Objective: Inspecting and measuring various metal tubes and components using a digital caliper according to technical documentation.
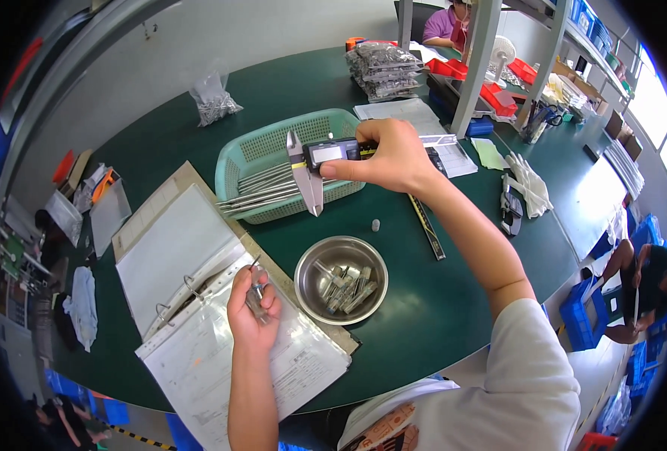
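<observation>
My right hand (395, 154) is closed around a digital caliper (323, 154), raised over the front of a green basket (333, 124). The caliper's jaws point left and look to be together. Thin metal rods (262, 188) lie in the basket. My left hand (254, 308) is closed on a small clear tube (255, 295) with a thin dark pin sticking out of its top. Below that hand lies an open ring binder (179, 252) with papers. Right of it stands a steel bowl (303, 297) with several clear tubes (346, 289). A small clear cap (375, 225) sits behind the bowl.
A black-and-yellow measuring strip (427, 229) lies right of the bowl. Farther right are a micrometer (511, 207) and white gloves (529, 184). Bags of metal parts (384, 71) are stacked behind the basket. Other people (444, 26) are at the far side and far right.
</observation>
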A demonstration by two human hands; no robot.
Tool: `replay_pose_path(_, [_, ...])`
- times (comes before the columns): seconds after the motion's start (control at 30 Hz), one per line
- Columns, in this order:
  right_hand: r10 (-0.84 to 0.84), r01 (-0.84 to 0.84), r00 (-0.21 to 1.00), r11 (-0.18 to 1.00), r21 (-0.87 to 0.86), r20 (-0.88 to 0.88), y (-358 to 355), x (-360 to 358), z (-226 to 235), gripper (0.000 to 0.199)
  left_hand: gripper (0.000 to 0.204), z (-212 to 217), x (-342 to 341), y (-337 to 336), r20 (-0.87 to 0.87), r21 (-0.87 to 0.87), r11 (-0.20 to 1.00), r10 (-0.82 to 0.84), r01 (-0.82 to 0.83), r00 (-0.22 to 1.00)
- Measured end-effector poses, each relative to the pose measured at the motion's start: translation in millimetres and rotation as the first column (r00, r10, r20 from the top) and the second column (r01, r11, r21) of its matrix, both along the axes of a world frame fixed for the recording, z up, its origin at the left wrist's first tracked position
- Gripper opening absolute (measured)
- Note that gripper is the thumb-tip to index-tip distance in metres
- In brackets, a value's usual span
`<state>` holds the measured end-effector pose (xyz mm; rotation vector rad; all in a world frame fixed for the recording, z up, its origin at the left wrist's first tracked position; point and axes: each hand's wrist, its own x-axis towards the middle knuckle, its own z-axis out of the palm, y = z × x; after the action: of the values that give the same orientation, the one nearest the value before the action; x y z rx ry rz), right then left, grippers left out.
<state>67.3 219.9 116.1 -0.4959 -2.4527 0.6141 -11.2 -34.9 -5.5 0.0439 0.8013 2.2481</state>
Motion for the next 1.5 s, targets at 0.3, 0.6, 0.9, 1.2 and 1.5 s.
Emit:
replay_pose_path(0.3, [0.004,0.005,0.999,0.981,0.193,-0.047,-7.2,12.2,-4.0,0.062,0.013,-1.9,0.3,2.7,0.001,0.007,1.000,-0.006,0.006,1.000])
replay_pose_path(0.6, [0.223,-0.224,0.975,0.968,0.110,0.022,-14.1,13.7,-24.1,0.048,0.013,-1.4,-1.4,-3.4,0.068,0.035,0.999,0.027,-0.030,0.997])
replay_pose_path(0.9, [0.215,-0.215,0.976,0.976,-0.008,-0.037,-12.2,20.1,-29.0,0.047,0.013,-1.2,1.2,-0.9,0.116,0.265,0.952,-0.193,0.156,0.974])
replay_pose_path(1.2, [0.493,-0.476,0.862,0.868,0.142,-0.119,-45.9,18.1,-36.8,0.031,0.014,5.1,10.5,2.8,0.077,0.355,0.900,-0.296,0.251,0.952])
replay_pose_path(1.5, [0.489,-0.474,0.871,0.864,0.172,-0.056,-50.0,18.4,-38.6,0.032,0.017,2.1,8.3,0.8,-0.044,0.404,0.831,-0.400,0.383,0.915])
